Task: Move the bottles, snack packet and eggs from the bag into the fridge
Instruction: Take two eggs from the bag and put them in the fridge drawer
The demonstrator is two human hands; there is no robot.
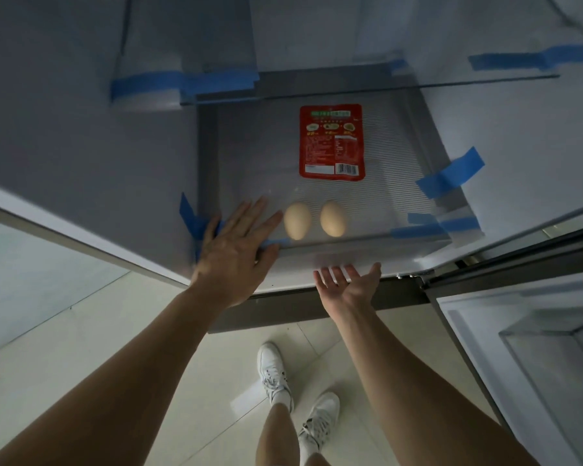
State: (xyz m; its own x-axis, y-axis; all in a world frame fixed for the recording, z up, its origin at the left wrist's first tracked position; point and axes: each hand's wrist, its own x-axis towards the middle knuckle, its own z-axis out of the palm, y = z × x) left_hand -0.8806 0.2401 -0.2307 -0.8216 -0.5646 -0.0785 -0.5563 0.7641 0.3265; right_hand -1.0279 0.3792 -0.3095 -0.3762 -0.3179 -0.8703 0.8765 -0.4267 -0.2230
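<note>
A red packet [332, 141] lies flat on the clear ribbed shelf [249, 156] of the open fridge [81, 129], just right of the frame's centre. Its back faces up, with small print, a white panel and a barcode at its lower right corner. The left egg [297, 220] and right egg [333, 218], both pale tan, lie on their sides below the packet near the shelf's front edge. They sit side by side with a narrow gap between them, clear of the packet.
</note>
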